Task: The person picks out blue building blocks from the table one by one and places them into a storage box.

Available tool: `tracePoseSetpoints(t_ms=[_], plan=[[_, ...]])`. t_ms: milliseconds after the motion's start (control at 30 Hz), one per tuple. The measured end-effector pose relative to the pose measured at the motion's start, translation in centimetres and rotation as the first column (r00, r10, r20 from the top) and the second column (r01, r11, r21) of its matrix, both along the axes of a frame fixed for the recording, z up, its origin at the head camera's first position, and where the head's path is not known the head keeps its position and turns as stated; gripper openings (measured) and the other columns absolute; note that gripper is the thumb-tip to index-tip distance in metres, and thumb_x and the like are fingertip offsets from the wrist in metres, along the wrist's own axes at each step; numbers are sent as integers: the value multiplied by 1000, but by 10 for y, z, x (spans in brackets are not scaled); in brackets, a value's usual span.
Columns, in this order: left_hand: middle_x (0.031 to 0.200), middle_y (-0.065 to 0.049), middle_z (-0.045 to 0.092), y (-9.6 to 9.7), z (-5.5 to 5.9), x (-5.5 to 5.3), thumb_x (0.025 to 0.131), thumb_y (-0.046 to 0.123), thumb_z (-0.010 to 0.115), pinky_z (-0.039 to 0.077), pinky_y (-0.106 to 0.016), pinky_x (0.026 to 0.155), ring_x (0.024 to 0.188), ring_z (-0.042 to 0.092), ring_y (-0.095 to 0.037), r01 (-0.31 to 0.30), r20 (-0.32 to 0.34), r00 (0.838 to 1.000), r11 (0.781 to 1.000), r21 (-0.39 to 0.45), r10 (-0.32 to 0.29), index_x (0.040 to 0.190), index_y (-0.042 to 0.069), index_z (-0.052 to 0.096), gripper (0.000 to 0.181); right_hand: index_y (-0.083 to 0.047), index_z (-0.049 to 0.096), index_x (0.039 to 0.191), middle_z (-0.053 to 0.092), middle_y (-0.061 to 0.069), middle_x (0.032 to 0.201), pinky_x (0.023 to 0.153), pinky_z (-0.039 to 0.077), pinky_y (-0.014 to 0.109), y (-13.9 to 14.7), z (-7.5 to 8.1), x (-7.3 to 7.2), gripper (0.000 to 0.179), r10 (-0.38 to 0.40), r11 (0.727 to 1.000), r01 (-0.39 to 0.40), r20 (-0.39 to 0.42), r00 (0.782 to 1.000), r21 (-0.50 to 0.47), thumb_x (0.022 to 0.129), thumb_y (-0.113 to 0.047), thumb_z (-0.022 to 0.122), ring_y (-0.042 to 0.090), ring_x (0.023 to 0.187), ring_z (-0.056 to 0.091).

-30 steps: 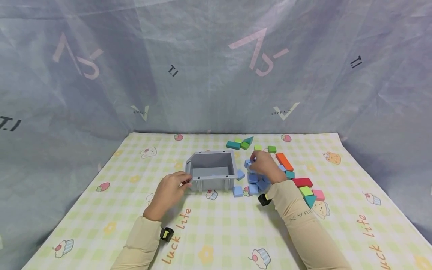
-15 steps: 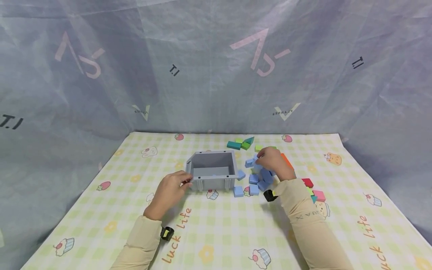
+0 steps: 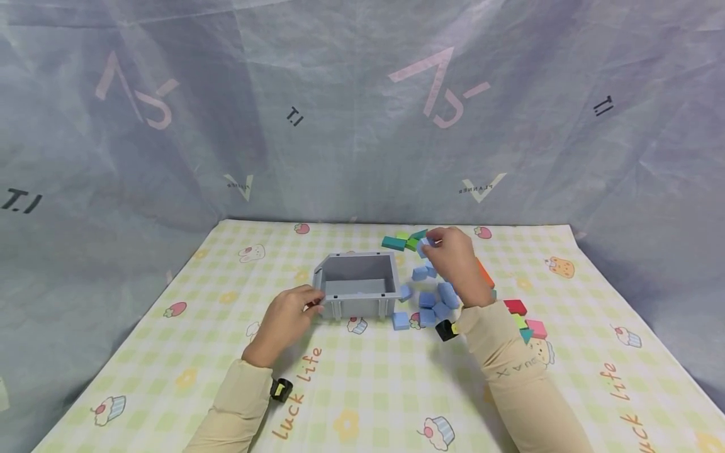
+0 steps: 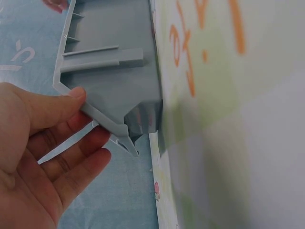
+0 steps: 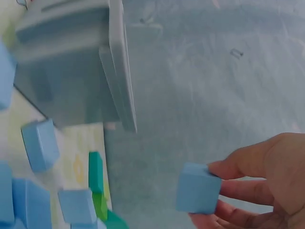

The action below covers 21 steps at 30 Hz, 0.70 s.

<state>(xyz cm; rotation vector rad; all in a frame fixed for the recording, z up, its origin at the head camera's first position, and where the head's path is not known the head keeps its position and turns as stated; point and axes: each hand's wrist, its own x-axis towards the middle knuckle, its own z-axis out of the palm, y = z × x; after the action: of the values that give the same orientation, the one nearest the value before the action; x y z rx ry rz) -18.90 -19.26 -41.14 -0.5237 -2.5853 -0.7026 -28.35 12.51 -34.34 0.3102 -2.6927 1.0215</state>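
A grey plastic bin [image 3: 362, 307] stands in the middle of the table. My left hand [image 3: 290, 318] grips its left front edge; in the left wrist view the thumb [image 4: 76, 93] lies over the rim with the fingers on the other side. Raised above the table to the right of the bin, my right hand [image 3: 455, 258] pinches a blue block [image 5: 199, 188] between thumb and fingertips. Several blue blocks [image 3: 427, 299] lie below it, beside the bin's right wall.
Teal and green blocks [image 3: 393, 243] lie behind the bin to the right. An orange block [image 3: 485, 274], a red block [image 3: 515, 307] and a pink block [image 3: 535, 328] lie around the right forearm. A grey fabric backdrop [image 3: 340, 126] hangs behind the table.
My right hand has picked up a blue block from the pile and lifted it up and away from the table. My left hand stays on the bin.
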Motion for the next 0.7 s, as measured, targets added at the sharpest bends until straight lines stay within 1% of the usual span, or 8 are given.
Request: tracePoseSetpoints(t_ms=[100, 200, 267, 400, 500, 600, 700], plan=[[92, 3, 71, 0, -1, -1, 82, 6, 81, 53, -31, 68, 77, 64, -9, 0, -10, 1000, 1000, -2, 0, 99, 9, 78, 18, 2, 70, 120, 65, 18, 114, 84, 54, 47, -11, 1, 7, 32, 12, 1000, -13, -30, 999, -12, 93, -15, 65, 32, 100, 64], [92, 4, 71, -1, -1, -1, 82, 6, 81, 52, -31, 67, 76, 64, -9, 0, -19, 1000, 1000, -2, 0, 98, 10, 78, 17, -1, 70, 119, 62, 15, 113, 85, 54, 46, -22, 1, 13, 31, 46, 999, -47, -46, 998, -23, 93, -17, 67, 32, 101, 64], [92, 4, 71, -1, -1, -1, 82, 7, 82, 52, -31, 67, 76, 63, -8, 0, -25, 1000, 1000, -4, 0, 98, 10, 78, 17, -2, 71, 118, 63, 15, 113, 86, 54, 46, -29, 0, 17, 30, 78, 996, -80, -55, 995, -28, 93, -18, 68, 31, 102, 65], [93, 4, 71, -1, -1, -1, 82, 7, 82, 52, -31, 67, 76, 63, -8, -1, -18, 1000, 1000, 0, 1, 98, 10, 78, 17, -3, 72, 118, 65, 14, 115, 86, 54, 46, -42, -4, 22, 30, 140, 990, -141, -38, 989, -20, 93, -19, 69, 30, 101, 65], [93, 4, 71, 0, 0, 0, 83, 7, 81, 52, -31, 67, 76, 63, -9, -5, -4, 1000, 1000, 2, 5, 99, 10, 78, 17, -3, 72, 118, 65, 12, 115, 86, 55, 46, -49, -8, 26, 30, 169, 985, -169, -18, 985, -15, 93, -19, 69, 30, 102, 65], [94, 4, 71, 0, 0, 1, 83, 8, 80, 52, -31, 68, 77, 63, -9, -8, 9, 1000, 1000, -1, 8, 100, 10, 78, 17, -2, 72, 118, 65, 13, 117, 85, 55, 45, -54, -11, 29, 30, 205, 979, -205, -22, 979, -15, 93, -18, 70, 30, 102, 65], [95, 4, 71, 0, 1, 1, 84, 8, 80, 52, -31, 67, 77, 63, -9, -9, 16, 1000, 1000, -3, 9, 101, 10, 78, 17, -3, 73, 114, 66, 12, 115, 83, 55, 43, -59, -13, 30, 27, 233, 973, -233, -39, 972, 7, 92, -17, 71, 28, 99, 66]])
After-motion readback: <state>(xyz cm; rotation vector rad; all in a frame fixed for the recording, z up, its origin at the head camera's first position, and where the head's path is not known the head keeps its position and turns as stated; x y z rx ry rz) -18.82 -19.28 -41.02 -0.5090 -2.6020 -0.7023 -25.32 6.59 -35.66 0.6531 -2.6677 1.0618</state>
